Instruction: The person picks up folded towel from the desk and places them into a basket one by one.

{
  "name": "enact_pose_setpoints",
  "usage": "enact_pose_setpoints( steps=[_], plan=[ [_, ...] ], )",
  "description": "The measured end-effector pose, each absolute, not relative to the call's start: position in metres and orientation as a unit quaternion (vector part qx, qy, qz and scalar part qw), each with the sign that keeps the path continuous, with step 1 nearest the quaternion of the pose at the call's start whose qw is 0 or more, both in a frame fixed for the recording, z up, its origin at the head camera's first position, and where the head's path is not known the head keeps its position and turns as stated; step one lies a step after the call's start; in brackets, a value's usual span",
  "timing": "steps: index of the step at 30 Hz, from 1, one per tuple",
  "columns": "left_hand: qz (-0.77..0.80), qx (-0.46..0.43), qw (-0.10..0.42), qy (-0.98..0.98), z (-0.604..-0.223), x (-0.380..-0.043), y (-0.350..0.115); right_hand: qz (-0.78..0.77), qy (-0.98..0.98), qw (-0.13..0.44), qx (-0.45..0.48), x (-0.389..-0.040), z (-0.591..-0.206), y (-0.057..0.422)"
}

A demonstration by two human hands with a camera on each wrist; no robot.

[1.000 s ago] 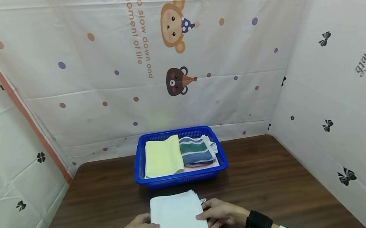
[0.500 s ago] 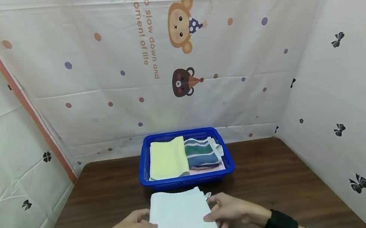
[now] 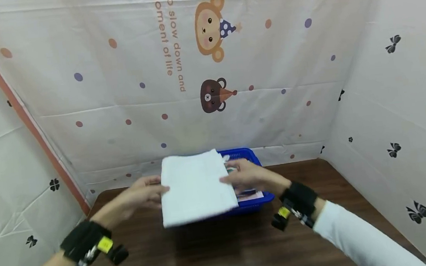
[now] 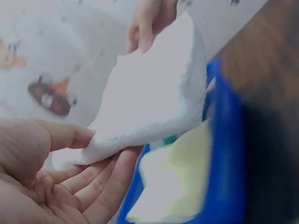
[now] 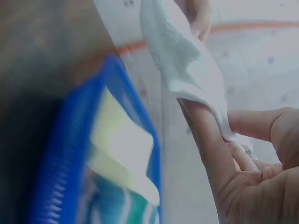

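A folded white towel is held up in the air between both hands, over the blue basket. My left hand pinches its left edge, thumb on top and fingers beneath, as the left wrist view shows. At the opposite edge my right hand grips it the same way, next to a small tag. Inside the basket lie a folded yellow towel and a striped blue and green towel. In the head view the white towel hides most of the basket and the yellow towel.
The basket stands on a dark wooden table near its back edge. A printed white cloth wall rises behind, with more cloth at both sides. Each wrist wears a black strap with a small camera.
Both hands have lifted the white towel from near the table's front and carried it forward over the basket. The basket has stayed in place.
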State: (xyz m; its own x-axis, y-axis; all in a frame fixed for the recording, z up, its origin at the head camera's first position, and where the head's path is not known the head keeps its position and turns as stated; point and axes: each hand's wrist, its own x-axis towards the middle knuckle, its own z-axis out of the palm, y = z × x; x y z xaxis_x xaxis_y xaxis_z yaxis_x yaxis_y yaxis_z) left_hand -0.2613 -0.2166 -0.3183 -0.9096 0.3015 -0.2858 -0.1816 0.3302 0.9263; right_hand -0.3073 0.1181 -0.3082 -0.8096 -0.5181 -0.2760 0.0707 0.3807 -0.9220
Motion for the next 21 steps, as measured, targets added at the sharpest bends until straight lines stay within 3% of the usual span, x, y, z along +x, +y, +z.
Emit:
enact_pose_setpoints(
  steps=[4,9,16,21],
  plan=[
    [0.533,0.028,0.174,0.827,-0.311,-0.306,-0.219,-0.535,0.803,0.238,-0.107,-0.351,-0.3,0.097],
    [0.511,0.001,0.151,0.846,-0.325,-0.346,-0.207,-0.522,0.826,0.2,-0.074,-0.385,-0.318,0.085],
    [0.462,-0.101,0.132,0.871,-0.352,-0.361,-0.177,-0.437,0.879,0.188,-0.042,-0.391,-0.348,0.078],
    [0.375,-0.101,0.123,0.913,-0.369,-0.363,-0.17,-0.409,0.888,0.204,-0.042,-0.384,-0.359,0.075]
  ],
)
